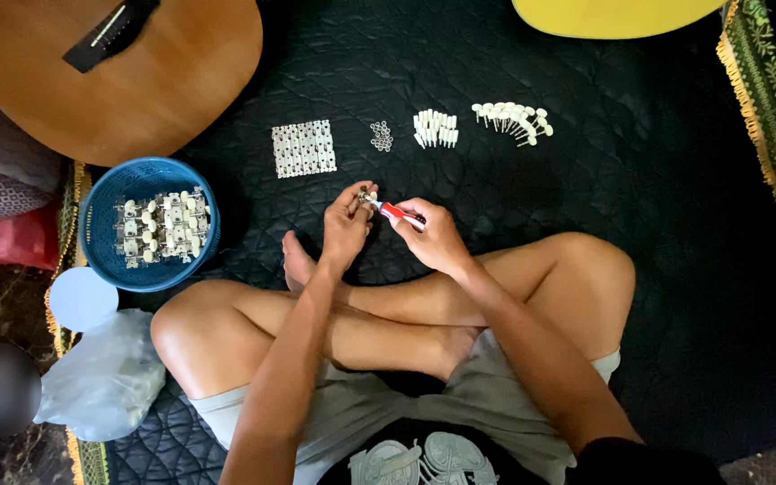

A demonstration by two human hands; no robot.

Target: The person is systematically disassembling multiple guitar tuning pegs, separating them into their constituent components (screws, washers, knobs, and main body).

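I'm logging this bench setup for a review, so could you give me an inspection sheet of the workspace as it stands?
Surface: dark quilted mat on the floor, fringed green edging at right.
Job's things: small metal tuner part pinched in the left hand; red-handled screwdriver in the right hand, tip at the part.
Clutter: blue basket of assembled tuners; white plates; small rings; white posts; white knobs; plastic bag; pale round lid.
Grips: both hands closed on their items.
Cables: nothing seen.
Surroundings: brown acoustic guitar body upper left, yellow guitar body at top.
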